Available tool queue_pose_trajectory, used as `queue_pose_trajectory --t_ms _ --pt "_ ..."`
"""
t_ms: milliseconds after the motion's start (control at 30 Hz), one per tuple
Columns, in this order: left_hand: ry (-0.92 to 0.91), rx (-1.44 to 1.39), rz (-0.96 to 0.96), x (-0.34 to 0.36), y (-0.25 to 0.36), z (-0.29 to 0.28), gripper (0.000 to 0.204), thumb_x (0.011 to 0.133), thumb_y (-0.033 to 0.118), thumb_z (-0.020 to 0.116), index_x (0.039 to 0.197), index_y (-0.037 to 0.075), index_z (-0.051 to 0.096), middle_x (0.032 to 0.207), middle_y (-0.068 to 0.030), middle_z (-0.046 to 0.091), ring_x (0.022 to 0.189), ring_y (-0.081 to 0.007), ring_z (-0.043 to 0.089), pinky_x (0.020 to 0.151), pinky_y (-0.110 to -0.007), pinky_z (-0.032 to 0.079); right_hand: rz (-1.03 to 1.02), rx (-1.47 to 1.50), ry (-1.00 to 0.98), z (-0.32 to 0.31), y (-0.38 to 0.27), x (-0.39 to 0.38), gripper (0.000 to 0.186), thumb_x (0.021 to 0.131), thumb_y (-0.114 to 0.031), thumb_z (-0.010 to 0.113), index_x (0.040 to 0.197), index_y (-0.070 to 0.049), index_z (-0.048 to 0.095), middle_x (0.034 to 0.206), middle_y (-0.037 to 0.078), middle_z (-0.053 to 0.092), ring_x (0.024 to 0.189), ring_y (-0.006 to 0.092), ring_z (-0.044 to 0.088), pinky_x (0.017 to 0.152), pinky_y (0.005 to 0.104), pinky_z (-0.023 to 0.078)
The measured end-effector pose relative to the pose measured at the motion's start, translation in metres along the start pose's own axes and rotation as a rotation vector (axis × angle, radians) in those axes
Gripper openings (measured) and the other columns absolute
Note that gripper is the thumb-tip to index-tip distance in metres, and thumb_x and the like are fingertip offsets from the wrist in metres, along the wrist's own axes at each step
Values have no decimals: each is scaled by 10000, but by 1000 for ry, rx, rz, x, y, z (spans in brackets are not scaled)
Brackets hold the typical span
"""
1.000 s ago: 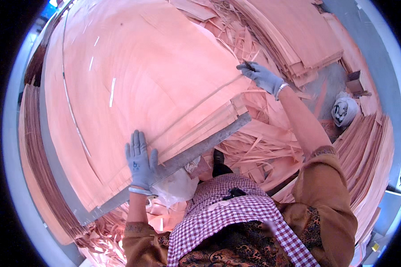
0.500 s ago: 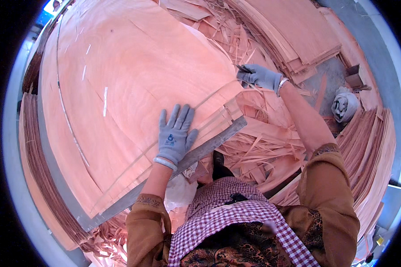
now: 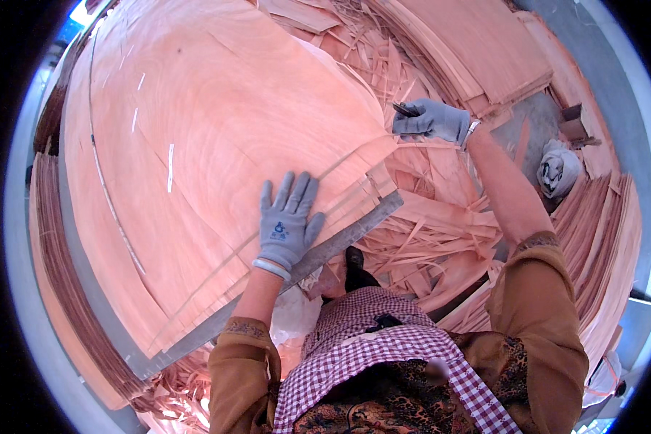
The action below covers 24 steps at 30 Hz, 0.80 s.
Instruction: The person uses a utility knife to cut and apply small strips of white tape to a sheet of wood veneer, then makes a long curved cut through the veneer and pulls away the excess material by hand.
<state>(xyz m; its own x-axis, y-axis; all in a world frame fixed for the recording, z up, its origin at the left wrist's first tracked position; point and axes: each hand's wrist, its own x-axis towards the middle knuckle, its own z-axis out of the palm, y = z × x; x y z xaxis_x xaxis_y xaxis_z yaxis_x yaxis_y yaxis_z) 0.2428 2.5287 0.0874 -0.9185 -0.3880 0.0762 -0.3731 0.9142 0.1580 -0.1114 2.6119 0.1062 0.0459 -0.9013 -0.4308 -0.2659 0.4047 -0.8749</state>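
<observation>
We press our left hand (image 3: pixel 288 220), fingers spread flat, on the veneer sheet (image 3: pixel 217 137) just beyond the metal straightedge (image 3: pixel 296 271) along its near edge. Our right hand (image 3: pixel 434 120) grips a dark knife (image 3: pixel 405 110) at the sheet's far right corner.

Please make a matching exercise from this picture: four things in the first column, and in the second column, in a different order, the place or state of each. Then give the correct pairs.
Things:
1. left hand
2. right hand
3. metal straightedge
4. white cloth bundle

Places or states:
A. lies on the grey floor at the right, between the stacks
B. pressed flat, fingers spread, on the veneer sheet
C. closed around a small dark tool at the sheet's far right edge
D. lies along the near edge of the sheet, partly under a palm

Pairs: 1-B, 2-C, 3-D, 4-A
</observation>
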Motion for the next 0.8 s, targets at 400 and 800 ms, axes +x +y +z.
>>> queue_pose_trajectory --t_ms 400,800 --pt "9 -43 0 1 0 -2 578 827 358 511 1330 97 394 1387 -84 374 1287 -293 321 1079 -502 123 2 62 -75 -5 -9 -4 210 795 -190 662 905 -12 648 790 -3 631 740 62 543 683 229 435" --pt "5 -38 -1 2 0 -3 586 820 361 518 1330 98 396 1378 -85 384 1281 -293 327 1078 -498 128 61 148 -89 -6 -18 -4 179 789 -199 675 866 -39 654 735 -28 595 667 45 496 587 196 396"
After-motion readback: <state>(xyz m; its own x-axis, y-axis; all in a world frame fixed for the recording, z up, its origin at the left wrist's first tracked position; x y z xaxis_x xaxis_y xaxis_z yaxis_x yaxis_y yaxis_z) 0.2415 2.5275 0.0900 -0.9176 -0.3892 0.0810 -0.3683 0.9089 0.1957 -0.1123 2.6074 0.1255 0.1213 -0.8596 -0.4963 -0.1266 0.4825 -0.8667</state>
